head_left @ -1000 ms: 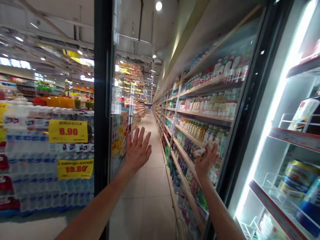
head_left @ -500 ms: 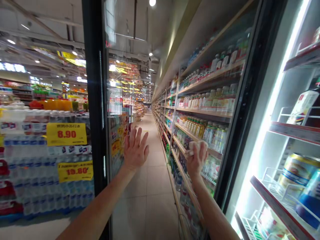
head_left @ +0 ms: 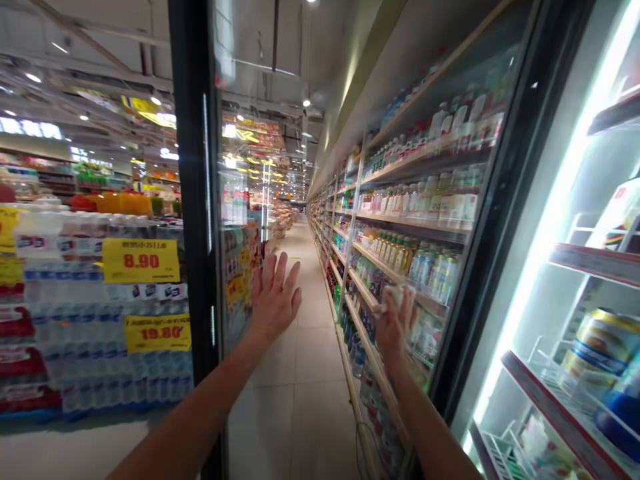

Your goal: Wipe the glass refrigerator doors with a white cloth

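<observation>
A glass door [head_left: 320,360] with a black frame [head_left: 193,200] stands in front of me, and shelves and floor show through or in its pane. My left hand [head_left: 274,297] is held up flat against the glass, fingers stretched and slightly spread, holding nothing. To its right, my right hand [head_left: 395,333] is closed on a crumpled whitish cloth [head_left: 397,295] against the pane. Motion blurs that hand and the cloth a little.
On the right is a lit refrigerator with wire shelves [head_left: 595,267] bearing cans [head_left: 600,343] and cartons. Stacked bottle packs [head_left: 110,333] with yellow price signs [head_left: 141,260] stand on the left. Shelves of bottled drinks [head_left: 415,200] appear in the pane.
My right hand and the cloth have shifted slightly on the glass. My left hand stays nearly in place. The view has turned a little.
</observation>
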A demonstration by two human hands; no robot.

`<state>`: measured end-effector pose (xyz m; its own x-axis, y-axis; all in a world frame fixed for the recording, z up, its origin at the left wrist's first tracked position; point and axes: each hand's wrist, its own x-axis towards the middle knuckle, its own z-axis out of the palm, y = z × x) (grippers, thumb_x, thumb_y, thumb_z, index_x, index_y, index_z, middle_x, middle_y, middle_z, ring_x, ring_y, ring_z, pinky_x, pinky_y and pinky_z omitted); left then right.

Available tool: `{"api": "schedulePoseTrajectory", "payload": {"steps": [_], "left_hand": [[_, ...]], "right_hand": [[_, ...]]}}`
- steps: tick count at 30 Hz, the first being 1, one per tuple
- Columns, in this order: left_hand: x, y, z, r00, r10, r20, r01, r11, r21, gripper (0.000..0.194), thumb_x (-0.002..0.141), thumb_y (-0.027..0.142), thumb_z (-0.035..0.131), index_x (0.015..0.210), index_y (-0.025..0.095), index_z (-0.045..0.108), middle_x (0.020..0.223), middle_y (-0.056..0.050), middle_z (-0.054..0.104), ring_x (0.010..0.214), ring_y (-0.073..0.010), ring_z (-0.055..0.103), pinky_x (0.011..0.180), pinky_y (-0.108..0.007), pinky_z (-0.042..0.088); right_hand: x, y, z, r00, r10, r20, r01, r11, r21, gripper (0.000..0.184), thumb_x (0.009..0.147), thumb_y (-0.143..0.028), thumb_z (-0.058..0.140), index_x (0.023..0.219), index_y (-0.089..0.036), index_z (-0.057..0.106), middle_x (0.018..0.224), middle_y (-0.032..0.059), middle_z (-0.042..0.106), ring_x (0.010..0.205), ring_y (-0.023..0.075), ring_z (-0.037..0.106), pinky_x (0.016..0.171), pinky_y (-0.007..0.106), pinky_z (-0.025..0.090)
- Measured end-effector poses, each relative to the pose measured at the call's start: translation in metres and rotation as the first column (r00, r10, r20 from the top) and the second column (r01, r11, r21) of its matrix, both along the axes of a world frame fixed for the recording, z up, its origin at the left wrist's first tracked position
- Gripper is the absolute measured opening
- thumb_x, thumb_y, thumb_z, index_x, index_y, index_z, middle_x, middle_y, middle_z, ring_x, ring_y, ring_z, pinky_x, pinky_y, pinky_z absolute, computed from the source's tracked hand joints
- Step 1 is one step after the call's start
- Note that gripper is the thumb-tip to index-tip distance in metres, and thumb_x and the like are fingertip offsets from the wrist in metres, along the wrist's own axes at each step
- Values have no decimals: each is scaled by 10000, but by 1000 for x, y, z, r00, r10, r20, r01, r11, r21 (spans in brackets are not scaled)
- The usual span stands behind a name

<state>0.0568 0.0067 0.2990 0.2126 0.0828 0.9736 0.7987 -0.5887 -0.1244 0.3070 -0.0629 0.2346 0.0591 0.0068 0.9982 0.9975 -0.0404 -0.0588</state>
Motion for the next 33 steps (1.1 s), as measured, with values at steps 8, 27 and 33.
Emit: {"api": "schedulePoseTrajectory", "payload": {"steps": [8, 27, 33], "left_hand": [[0, -4, 0, 1000, 12, 5, -12, 1000, 20, 613, 809, 259, 492, 1373, 208, 256, 1443, -114, 212, 1346, -274, 136, 1069, -509, 123], [-5, -12, 2, 1000, 8, -4, -8, 1000, -11, 489, 814, 270, 483, 1294, 205, 411, 1403, -114, 321, 1343, -242, 171, 1070, -474, 166], [-6, -14, 2, 1000, 20, -3, -20, 1000, 2, 466, 810, 261, 491, 1269, 198, 443, 1390, -118, 346, 1342, -250, 167, 1069, -483, 170]], "right_hand": [[-58, 10, -1, 993, 117, 10, -115, 987, -116, 414, 829, -158, 442, 1222, -281, 488, 1452, 82, 239, 1340, 296, 193, 1023, 543, 244], [-56, 11, 74, 923, 193, 332, -129, 970, -206, 393, 819, -207, 463, 1187, -337, 514, 1379, 29, 394, 1325, 221, 256, 1058, 479, 213], [42, 4, 109, 954, 42, -298, 17, 981, 192, 485, 815, -197, 343, 1293, -163, 421, 1394, 155, 338, 1303, 269, 293, 1026, 521, 252]]}}
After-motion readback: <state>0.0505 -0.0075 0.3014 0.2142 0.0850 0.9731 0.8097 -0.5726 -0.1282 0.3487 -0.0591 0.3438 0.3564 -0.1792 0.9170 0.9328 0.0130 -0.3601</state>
